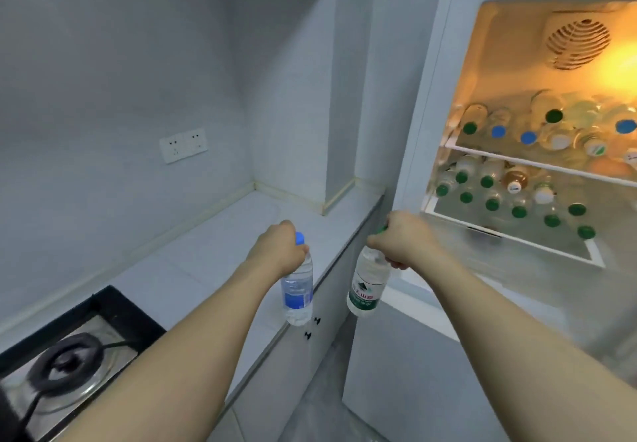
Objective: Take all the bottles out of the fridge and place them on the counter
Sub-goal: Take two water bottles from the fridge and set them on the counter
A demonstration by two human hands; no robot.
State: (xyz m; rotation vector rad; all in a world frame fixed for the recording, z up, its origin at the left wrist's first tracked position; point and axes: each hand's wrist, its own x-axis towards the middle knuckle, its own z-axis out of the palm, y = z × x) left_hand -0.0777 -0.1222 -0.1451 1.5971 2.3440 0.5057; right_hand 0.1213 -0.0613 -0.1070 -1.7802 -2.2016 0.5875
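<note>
- Seen from the head camera, the left hand (281, 247) has its grip curled round the neck of a blue-capped bottle (297, 291), which hangs over the front edge of the counter (220, 245), not set down.
- Likewise the right hand (401, 240) grips the neck of a green-labelled bottle (367, 286); its green cap barely peeks out above the knuckles, and the bottle hangs in the gap between counter and fridge (431, 104).
- Inside the open fridge, the upper shelf (517, 155) and the lower shelf (517, 235) carry many bottles lying with caps outward; glare blurs those at the back, and the frame edge cuts off the right side.
- At lower left, a gas stove (69, 359) is partly cut off.
- On the wall sits a double socket (183, 145).
</note>
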